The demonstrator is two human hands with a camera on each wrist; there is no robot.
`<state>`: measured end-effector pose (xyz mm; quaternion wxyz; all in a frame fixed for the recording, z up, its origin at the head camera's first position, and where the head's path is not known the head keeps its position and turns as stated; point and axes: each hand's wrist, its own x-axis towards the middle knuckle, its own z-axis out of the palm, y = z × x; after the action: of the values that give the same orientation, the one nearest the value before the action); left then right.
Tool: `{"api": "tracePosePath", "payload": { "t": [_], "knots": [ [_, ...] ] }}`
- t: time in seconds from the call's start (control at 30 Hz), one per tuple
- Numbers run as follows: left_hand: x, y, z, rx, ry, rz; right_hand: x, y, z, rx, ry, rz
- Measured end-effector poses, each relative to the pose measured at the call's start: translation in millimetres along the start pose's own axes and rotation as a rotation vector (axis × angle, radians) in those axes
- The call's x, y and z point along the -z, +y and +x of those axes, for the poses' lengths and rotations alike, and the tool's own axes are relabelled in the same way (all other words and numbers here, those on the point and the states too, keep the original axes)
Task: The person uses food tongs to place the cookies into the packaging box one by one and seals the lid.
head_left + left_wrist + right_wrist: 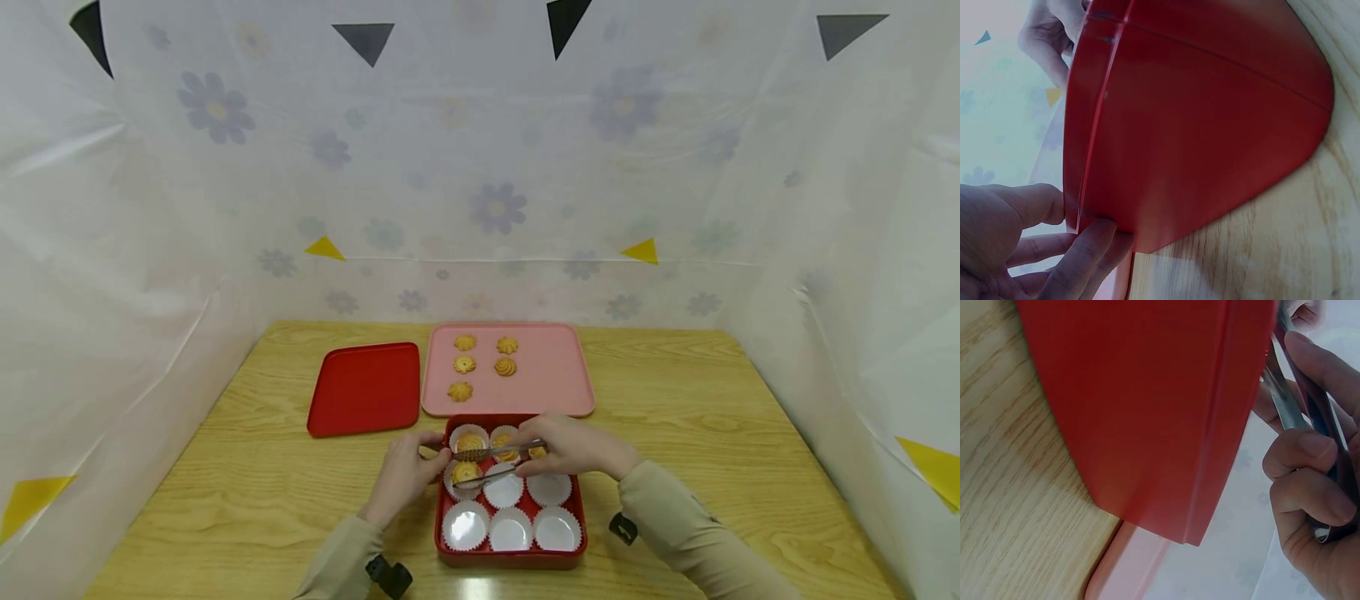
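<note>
Right hand (pixel 573 447) grips metal tongs (pixel 491 465), arms narrowed, tips over the middle-left paper cup where a cookie (pixel 465 472) sits (pinched or just let go, cannot tell). Left hand (pixel 408 471) presses fingers against the red box (pixel 510 557) wall, likely steadying it. Five cookies wait on the pink tray (pixel 555 375); red lid (pixel 365 388) lies beside.

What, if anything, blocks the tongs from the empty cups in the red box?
Nothing visible. The right hand holds the tongs over the open box; the empty cups lie uncovered, and the lid rests aside on the table.
</note>
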<state>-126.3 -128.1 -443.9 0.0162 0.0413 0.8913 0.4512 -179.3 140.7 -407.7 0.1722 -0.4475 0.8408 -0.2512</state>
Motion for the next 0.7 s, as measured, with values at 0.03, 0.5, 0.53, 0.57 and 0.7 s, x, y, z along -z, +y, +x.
{"api": "tracePosePath", "payload": {
  "t": [0.03,0.5,0.53,0.57,0.7],
  "knots": [
    [0.0,0.1,-0.1,0.001,-0.001,-0.001,-0.3,0.0,0.3,0.002,-0.001,-0.002],
    [-0.6,-0.2,0.0,-0.011,0.009,0.007,0.8,-2.6,-2.1,-0.035,0.006,0.005],
    [-0.6,-0.2,-0.1,-0.011,0.009,0.006,1.1,-2.1,-3.2,-0.038,0.013,0.015],
    [-0.6,-0.1,-0.2,-0.011,0.008,0.006,1.3,-1.3,-4.6,-0.04,0.018,0.023],
    [-0.5,0.1,-0.5,-0.011,0.007,0.004,1.8,3.1,-9.0,-0.032,0.037,0.085]
  ]
}}
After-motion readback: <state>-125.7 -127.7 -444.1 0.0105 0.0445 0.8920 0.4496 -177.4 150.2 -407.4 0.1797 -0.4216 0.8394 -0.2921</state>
